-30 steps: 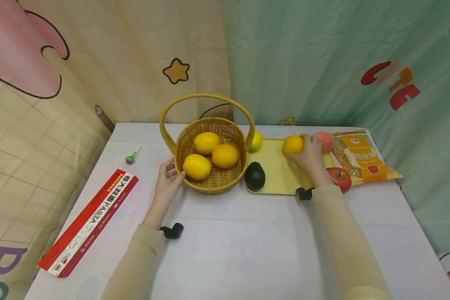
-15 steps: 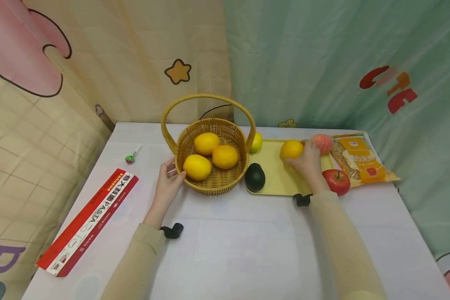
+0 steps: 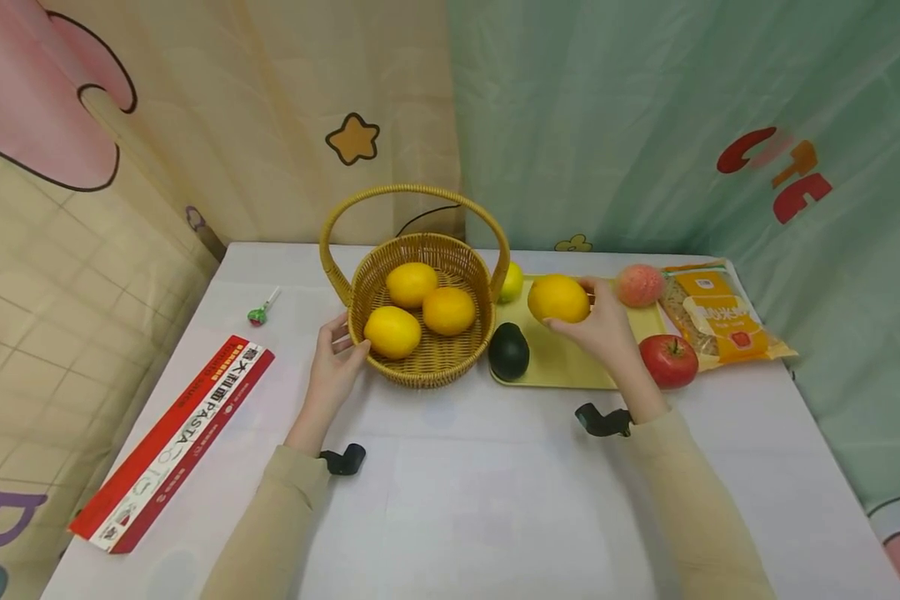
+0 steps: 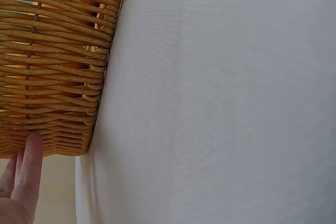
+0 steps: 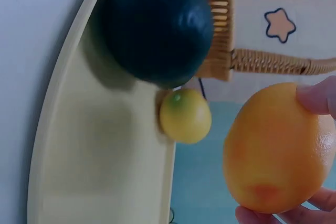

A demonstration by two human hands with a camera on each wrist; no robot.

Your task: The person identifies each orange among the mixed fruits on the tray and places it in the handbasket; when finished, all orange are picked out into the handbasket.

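A round wicker basket [image 3: 427,375] with a tall arched handle holds several yellow oval fruits [image 3: 451,312]. My left hand [image 3: 330,362] rests against the basket's left side, its extended digits touching the outer weave in the left wrist view. Between thumb and fingers, my right hand [image 3: 603,325] grips another yellow oval fruit [image 5: 278,150], raised over the pale yellow tray [image 3: 562,362]. A dark green avocado [image 3: 508,352] lies at the tray's left end, close to the basket. Behind it, partly hidden by the basket handle, sits a small yellow-green round fruit [image 5: 185,116].
Right of my right hand are a pink peach-like fruit [image 3: 640,286], a red tomato-like fruit [image 3: 669,361] and an orange food bag [image 3: 727,317]. On the left lie a red PASTA box [image 3: 176,446] and a green lollipop [image 3: 258,316]. Curtains hang behind the white table [image 3: 450,500].
My right hand has lifted the yellow oval fruit off the tray and moved it left toward the basket. The left hand and basket have stayed in place.
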